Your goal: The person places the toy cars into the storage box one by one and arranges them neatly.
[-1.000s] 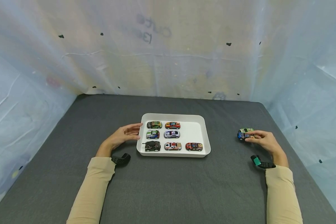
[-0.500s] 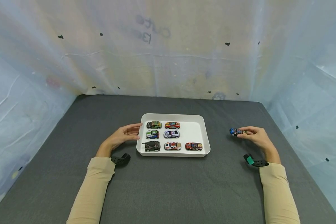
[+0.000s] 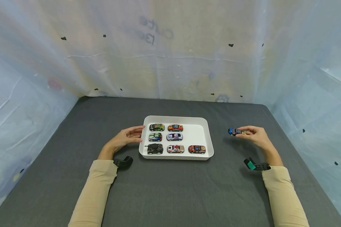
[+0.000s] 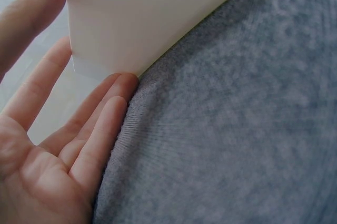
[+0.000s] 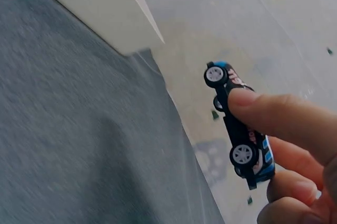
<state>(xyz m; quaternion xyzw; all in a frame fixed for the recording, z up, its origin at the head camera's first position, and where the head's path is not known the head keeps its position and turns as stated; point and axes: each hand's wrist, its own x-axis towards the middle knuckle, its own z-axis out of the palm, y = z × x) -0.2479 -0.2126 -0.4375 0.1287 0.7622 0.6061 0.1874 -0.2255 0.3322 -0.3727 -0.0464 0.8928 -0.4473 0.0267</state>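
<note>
My right hand (image 3: 257, 137) pinches a blue and black toy car (image 3: 233, 131) above the cloth, right of the white tray (image 3: 197, 132). In the right wrist view the toy car (image 5: 235, 133) is tilted, wheels facing the camera, thumb on its side. My left hand (image 3: 123, 138) touches the tray's left edge with fairly straight fingers; the left wrist view shows fingertips against the tray wall (image 4: 131, 19). Toy cars stand in rows in the tray, among them a black truck (image 3: 154, 148), a white-red car (image 3: 175, 148) and a red-black car (image 3: 197, 149).
Behind these, the tray holds a white-purple car (image 3: 174, 136), a blue-green-white car (image 3: 155, 136), a green-yellow car (image 3: 157, 127) and an orange-red car (image 3: 175, 127). Grey cloth (image 3: 187, 189) covers the table. Plastic sheeting (image 3: 170, 72) hangs at the back and sides.
My right hand has lifted the blue car and moved left toward the tray. The green car beside it is no longer plainly visible; I cannot tell where it is. The left hand stays put.
</note>
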